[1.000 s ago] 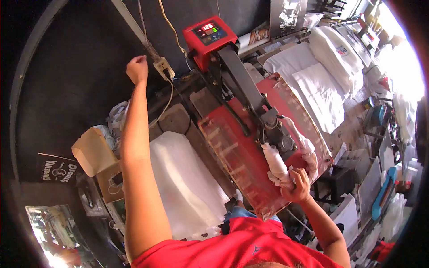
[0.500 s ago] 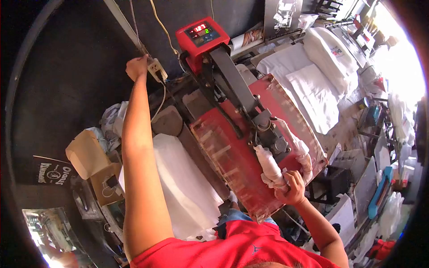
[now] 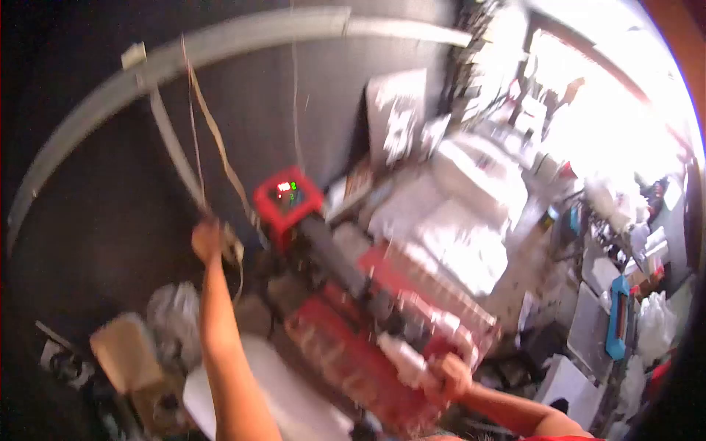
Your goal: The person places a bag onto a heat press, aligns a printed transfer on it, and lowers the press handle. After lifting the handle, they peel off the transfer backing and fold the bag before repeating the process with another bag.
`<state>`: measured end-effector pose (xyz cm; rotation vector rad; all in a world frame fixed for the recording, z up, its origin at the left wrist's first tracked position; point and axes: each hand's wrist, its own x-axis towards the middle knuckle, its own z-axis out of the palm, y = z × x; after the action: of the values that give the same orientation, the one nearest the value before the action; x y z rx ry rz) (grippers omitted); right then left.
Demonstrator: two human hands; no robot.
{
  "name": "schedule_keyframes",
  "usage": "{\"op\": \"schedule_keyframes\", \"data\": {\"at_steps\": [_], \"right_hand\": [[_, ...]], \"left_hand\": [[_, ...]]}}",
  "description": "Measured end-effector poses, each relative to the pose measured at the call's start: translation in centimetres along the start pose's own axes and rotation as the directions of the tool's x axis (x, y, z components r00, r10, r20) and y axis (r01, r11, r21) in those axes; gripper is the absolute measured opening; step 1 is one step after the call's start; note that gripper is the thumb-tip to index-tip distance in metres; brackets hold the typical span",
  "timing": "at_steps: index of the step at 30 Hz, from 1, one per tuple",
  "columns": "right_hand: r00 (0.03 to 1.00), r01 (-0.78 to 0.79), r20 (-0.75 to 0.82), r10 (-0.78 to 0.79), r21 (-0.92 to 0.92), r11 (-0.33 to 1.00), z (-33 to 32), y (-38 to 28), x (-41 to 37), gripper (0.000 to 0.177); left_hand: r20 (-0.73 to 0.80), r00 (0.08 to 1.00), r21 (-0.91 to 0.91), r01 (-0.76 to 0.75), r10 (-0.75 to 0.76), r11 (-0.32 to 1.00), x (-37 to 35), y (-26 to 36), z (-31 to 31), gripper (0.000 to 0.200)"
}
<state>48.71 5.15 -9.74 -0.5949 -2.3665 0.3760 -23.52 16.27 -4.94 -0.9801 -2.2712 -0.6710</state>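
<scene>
My left hand (image 3: 207,241) reaches up to the wall-side power socket (image 3: 233,247), fingers closed at its edge; what they grip is hidden and blurred. A heat press (image 3: 342,349) with a red plate stands in front of me. Its red control box (image 3: 288,202) has lit digits. Around the end of the press's cloth-wrapped handle (image 3: 401,356) the fingers of my right hand (image 3: 451,375) are closed. Beside it runs a second wrapped bar (image 3: 441,323).
White cloth (image 3: 460,246) lies stacked behind the press, on the right. A pale sheet (image 3: 272,386) spreads left of the press. An open cardboard box (image 3: 126,353) and a plastic bag (image 3: 175,320) are at the left. Cords (image 3: 220,143) hang along the dark wall.
The view has tilted up and blurred, showing more wall and the bright opening. Both hands remain at the socket and the handle. The display's digits look different.
</scene>
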Motion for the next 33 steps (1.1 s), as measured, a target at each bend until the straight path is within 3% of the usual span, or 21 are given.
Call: {"op": "schedule_keyframes", "data": {"at_steps": [1, 2, 4, 6, 8, 9, 11, 15, 20, 24, 26, 29, 33], "right_hand": [[1.0, -0.023, -0.008, 0.023, 0.014, 1.0, -0.4, -1.0, 0.4, 0.036], [1.0, -0.024, -0.007, 0.024, -0.001, 1.0, -1.2, -2.2, 1.6, 0.04], [0.997, -0.053, 0.057, 0.055, -0.037, 0.998, -2.0, -2.9, 2.2, 0.049], [0.977, -0.144, 0.156, 0.145, -0.019, 0.989, -1.0, -1.3, 0.0, 0.063], [0.972, -0.14, 0.186, 0.14, -0.014, 0.99, -1.1, -0.7, -0.4, 0.064], [0.964, -0.147, 0.223, 0.145, -0.008, 0.989, -1.0, -0.5, -0.6, 0.065], [0.956, -0.168, 0.242, 0.165, -0.006, 0.986, -1.2, -0.9, -0.6, 0.067], [0.946, -0.226, 0.237, 0.223, -0.013, 0.974, -1.9, -1.9, 0.0, 0.067], [0.953, -0.221, 0.207, 0.22, -0.019, 0.975, -1.8, -2.3, 0.4, 0.065], [0.962, -0.193, 0.195, 0.193, -0.017, 0.981, -1.5, -1.5, -0.1, 0.062], [0.962, -0.195, 0.189, 0.197, -0.029, 0.98, -1.4, -1.8, -0.1, 0.062], [0.964, -0.198, 0.177, 0.199, -0.028, 0.98, -1.9, -2.1, 0.0, 0.064], [0.971, -0.166, 0.172, 0.164, -0.004, 0.986, -2.0, -2.0, 0.2, 0.064]], "left_hand": [[0.114, 0.958, 0.025, 0.261, -0.262, 0.965, 0.5, 1.5, -1.0, 0.036], [0.065, 0.966, -0.134, 0.258, -0.251, 0.957, 0.3, 2.4, -2.3, 0.036], [0.11, 0.925, -0.218, 0.38, -0.365, 0.899, 0.4, 2.2, -1.6, 0.032], [0.145, 0.889, -0.266, 0.457, -0.434, 0.848, 1.0, 2.0, -2.0, 0.031], [0.197, 0.866, -0.254, 0.499, -0.46, 0.829, 1.1, 2.3, -2.7, 0.026], [0.193, 0.869, -0.259, 0.494, -0.456, 0.83, 1.1, 2.6, -2.8, 0.026], [0.02, 0.899, -0.328, 0.419, -0.438, 0.847, 0.7, 2.9, -3.0, 0.022], [0.07, 0.914, -0.27, 0.404, -0.4, 0.874, 0.9, 2.7, -2.4, 0.018], [-0.054, 0.954, -0.23, 0.276, -0.295, 0.933, 0.1, 3.4, -2.6, 0.011], [-0.087, 0.938, -0.259, 0.305, -0.337, 0.916, 0.8, 1.9, 0.3, 0.012], [0.074, 0.938, -0.193, 0.346, -0.338, 0.918, 1.2, 1.4, 0.5, 0.013], [0.114, 0.908, -0.197, 0.419, -0.404, 0.886, 1.4, 1.0, 1.2, 0.012], [-0.041, 0.934, -0.065, 0.353, -0.356, 0.933, 1.4, 1.4, 1.2, 0.019]]}}
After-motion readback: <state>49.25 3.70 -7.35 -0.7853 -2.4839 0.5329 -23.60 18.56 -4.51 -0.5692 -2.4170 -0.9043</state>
